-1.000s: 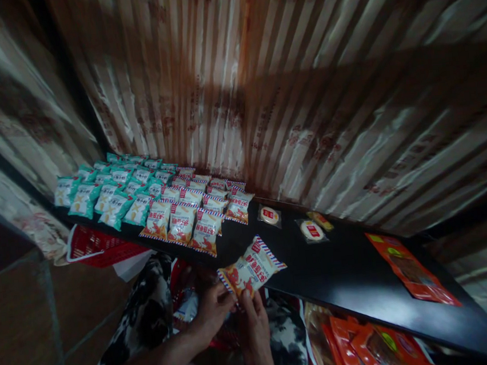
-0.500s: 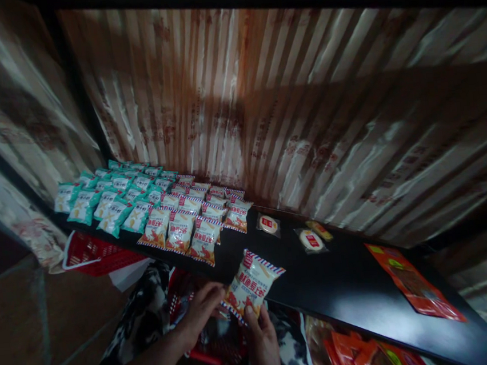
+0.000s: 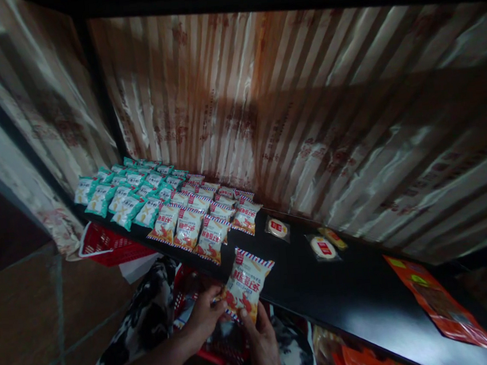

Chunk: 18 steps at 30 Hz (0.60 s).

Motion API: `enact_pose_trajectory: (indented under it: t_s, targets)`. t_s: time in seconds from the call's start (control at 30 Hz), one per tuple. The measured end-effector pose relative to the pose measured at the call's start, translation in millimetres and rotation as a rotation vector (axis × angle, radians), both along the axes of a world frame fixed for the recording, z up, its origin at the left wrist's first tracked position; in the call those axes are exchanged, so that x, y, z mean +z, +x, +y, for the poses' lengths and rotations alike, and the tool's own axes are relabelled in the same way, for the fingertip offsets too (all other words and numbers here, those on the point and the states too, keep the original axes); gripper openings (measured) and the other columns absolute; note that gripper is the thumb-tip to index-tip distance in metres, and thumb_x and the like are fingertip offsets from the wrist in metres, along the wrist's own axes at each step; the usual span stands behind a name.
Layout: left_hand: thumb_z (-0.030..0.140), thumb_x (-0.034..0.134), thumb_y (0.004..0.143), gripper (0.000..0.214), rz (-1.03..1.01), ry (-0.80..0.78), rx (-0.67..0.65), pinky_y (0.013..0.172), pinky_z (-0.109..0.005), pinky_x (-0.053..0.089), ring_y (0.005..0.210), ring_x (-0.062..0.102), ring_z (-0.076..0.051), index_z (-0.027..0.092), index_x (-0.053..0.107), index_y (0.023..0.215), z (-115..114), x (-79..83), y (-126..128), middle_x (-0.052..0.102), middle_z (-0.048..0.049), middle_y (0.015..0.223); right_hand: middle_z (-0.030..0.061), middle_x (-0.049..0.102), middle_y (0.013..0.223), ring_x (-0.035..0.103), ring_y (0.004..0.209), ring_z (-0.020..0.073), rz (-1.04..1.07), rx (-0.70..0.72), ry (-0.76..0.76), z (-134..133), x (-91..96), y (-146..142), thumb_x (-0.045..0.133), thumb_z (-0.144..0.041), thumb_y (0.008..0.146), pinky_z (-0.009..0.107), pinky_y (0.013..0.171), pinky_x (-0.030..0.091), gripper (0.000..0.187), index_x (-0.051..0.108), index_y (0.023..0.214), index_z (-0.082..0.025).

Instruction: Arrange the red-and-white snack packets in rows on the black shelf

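A red-and-white snack packet [image 3: 245, 284] stands nearly upright at the front edge of the black shelf [image 3: 358, 297]. My left hand [image 3: 204, 315] pinches its lower left corner. My right hand [image 3: 262, 341] grips its bottom edge from below. Just behind it lie rows of the same red-and-white packets [image 3: 206, 223], and further left rows of teal packets [image 3: 124, 191].
Two small round-labelled packets [image 3: 278, 228] [image 3: 324, 248] and a yellow one lie mid-shelf. An orange flat packet [image 3: 442, 304] lies at the right end, with more orange packets [image 3: 356, 364] below the shelf. A red basket [image 3: 107, 250] sits on the floor at left. A striped wall backs the shelf.
The held packet has turned from lying slanted to nearly upright and moved slightly left toward the rows. My left hand came back onto its corner. The view shifted right.
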<state>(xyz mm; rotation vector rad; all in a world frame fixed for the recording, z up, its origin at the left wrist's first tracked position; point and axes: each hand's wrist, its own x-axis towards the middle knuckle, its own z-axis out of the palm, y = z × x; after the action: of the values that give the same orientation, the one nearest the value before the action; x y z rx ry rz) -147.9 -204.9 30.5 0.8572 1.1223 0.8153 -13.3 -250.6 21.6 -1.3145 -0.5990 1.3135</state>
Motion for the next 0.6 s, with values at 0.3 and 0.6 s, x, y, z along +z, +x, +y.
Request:
enact_pose_trajectory:
  t_s: [0.3, 0.6]
  targets:
    - [0.03, 0.067, 0.066, 0.051, 0.012, 0.007, -0.088, 0.091, -0.033, 0.045, 0.112, 0.057, -0.026, 0.017, 0.061, 0.114, 7.0, 5.7, -3.6, 0.063, -0.0085, 0.121, 0.0065, 0.071, 0.103, 0.065, 0.094, 0.0249, -0.013, -0.065, -0.003, -2.0, 1.8, 4.3, 0.077, -0.048, 0.064, 0.033, 0.081, 0.051, 0.057, 0.064, 0.112, -0.02]
    - [0.05, 0.069, 0.069, 0.057, -0.112, 0.112, -0.13, 0.094, -0.038, 0.045, 0.111, 0.058, -0.029, 0.015, 0.06, 0.114, 16.0, 22.0, 0.7, 0.066, -0.0104, 0.115, 0.0064, 0.07, 0.109, 0.064, 0.098, 0.0256, -0.021, 0.083, 0.016, -4.3, 8.1, 1.8, 0.073, -0.049, 0.069, 0.036, 0.086, 0.049, 0.058, 0.062, 0.119, -0.023]
